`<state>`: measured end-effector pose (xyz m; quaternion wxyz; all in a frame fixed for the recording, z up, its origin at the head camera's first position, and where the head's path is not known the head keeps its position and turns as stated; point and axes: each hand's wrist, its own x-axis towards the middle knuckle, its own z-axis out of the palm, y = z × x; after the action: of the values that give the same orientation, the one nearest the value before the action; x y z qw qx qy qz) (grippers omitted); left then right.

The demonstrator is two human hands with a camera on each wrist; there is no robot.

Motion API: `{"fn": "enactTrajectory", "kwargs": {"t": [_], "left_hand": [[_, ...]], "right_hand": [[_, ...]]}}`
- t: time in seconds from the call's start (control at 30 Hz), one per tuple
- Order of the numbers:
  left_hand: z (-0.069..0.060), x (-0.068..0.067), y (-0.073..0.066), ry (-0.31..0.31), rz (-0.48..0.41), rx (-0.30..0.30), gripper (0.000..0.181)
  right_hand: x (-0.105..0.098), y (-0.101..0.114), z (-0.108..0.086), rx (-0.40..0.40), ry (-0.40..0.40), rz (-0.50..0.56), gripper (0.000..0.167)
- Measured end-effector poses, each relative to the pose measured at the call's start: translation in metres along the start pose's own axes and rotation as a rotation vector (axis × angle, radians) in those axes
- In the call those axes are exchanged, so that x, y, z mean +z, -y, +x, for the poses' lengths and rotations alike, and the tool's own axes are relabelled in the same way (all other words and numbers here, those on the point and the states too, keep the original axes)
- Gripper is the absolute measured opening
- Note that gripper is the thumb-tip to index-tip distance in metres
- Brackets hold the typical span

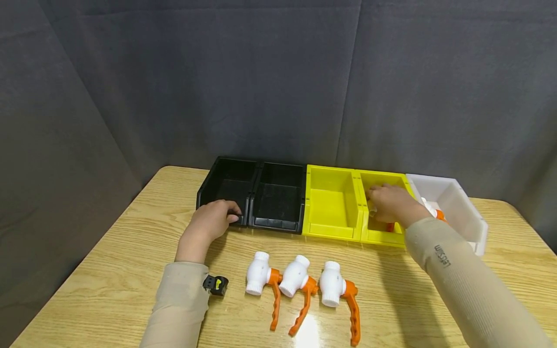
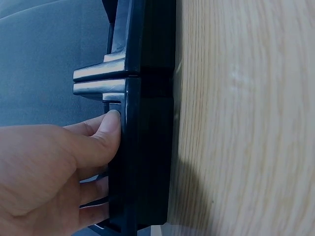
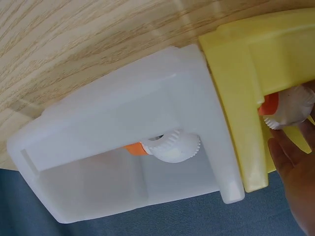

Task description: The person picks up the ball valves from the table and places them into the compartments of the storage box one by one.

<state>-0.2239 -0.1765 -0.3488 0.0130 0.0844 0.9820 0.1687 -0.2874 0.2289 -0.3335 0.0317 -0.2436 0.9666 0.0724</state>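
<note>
My left hand [image 1: 211,220] rests at the front rim of the leftmost black bin [image 1: 224,191]; in the left wrist view its thumb and fingers touch the rim. My right hand [image 1: 391,203] reaches into the right yellow bin [image 1: 365,232], fingers curled around a white ball valve [image 3: 293,108] with an orange handle, partly hidden by the bin wall and hand. Another white valve [image 3: 174,147] with an orange part lies in the white bin [image 3: 113,118]. On the table, three white ball valves with orange handles lie in a row: left [image 1: 258,273], middle [image 1: 295,276] and right [image 1: 332,284].
The second black bin [image 1: 278,193] and the left yellow bin [image 1: 331,203] stand in the same row along the back of the wooden table [image 1: 235,319]. A dark grey curtain [image 1: 278,82] hangs behind. A small black device [image 1: 216,285] sits at the left wrist.
</note>
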Motion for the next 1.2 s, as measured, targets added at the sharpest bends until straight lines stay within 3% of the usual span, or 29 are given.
{"fn": "enactTrajectory", "kwargs": {"t": [0.53,0.83,1.2], "left_hand": [[-0.002,0.001,0.002,-0.013,0.009,-0.015,0.017],[0.0,0.002,0.003,-0.012,-0.001,-0.017,0.018],[0.002,0.0,0.002,-0.008,-0.001,-0.02,0.019]], "right_hand": [[0.005,-0.002,-0.005,-0.039,-0.067,0.045,0.034],[0.001,0.007,-0.018,0.041,-0.102,0.055,0.044],[0.004,0.024,-0.046,0.123,-0.374,-0.01,0.03]]}}
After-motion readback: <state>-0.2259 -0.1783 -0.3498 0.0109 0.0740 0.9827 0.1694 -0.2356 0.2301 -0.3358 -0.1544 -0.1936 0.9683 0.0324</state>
